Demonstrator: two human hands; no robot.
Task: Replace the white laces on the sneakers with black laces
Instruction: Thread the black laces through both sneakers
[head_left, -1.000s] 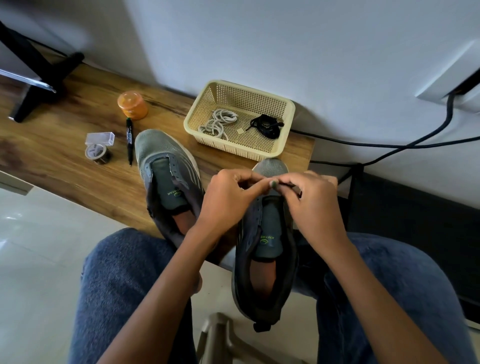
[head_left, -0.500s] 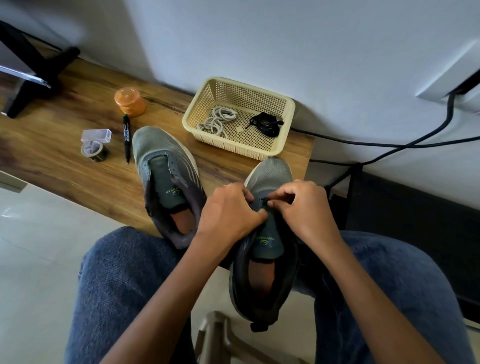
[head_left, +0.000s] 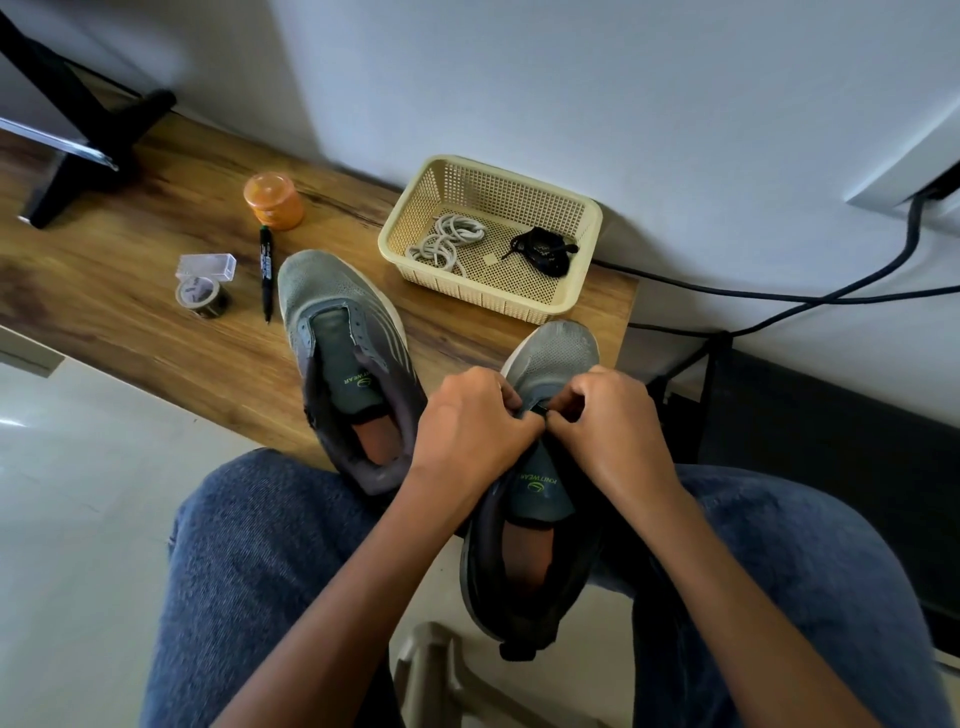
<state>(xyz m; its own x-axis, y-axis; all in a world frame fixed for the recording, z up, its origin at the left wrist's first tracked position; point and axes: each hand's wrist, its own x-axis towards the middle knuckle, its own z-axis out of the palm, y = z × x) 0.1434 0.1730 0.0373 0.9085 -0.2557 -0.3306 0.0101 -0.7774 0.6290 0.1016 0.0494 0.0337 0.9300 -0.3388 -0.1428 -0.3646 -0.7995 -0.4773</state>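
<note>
Two grey-green sneakers without laces are in view. The left sneaker (head_left: 343, 358) lies on the wooden table (head_left: 130, 291). The right sneaker (head_left: 545, 525) rests between my knees with its toe on the table edge. My left hand (head_left: 467, 431) grips the right sneaker's left eyelet side near the tongue. My right hand (head_left: 613, 426) pinches a black lace (head_left: 540, 412) at the lowest eyelets; most of the lace is hidden by my fingers. A cream basket (head_left: 587, 244) at the back holds coiled white laces (head_left: 447, 241) and a bundled black lace (head_left: 543, 249).
On the table left of the sneakers lie a black marker (head_left: 267, 273), a tape roll (head_left: 203, 296), a small clear box (head_left: 206, 266) and an orange jar (head_left: 274, 201). A black stand (head_left: 88, 140) sits far left. Black cables (head_left: 810, 296) run along the wall at right. A stool (head_left: 436, 675) shows below.
Both hands have moved down from above the toe onto the right sneaker's lower eyelets, bringing the black lace end to the shoe. The left sneaker has not moved.
</note>
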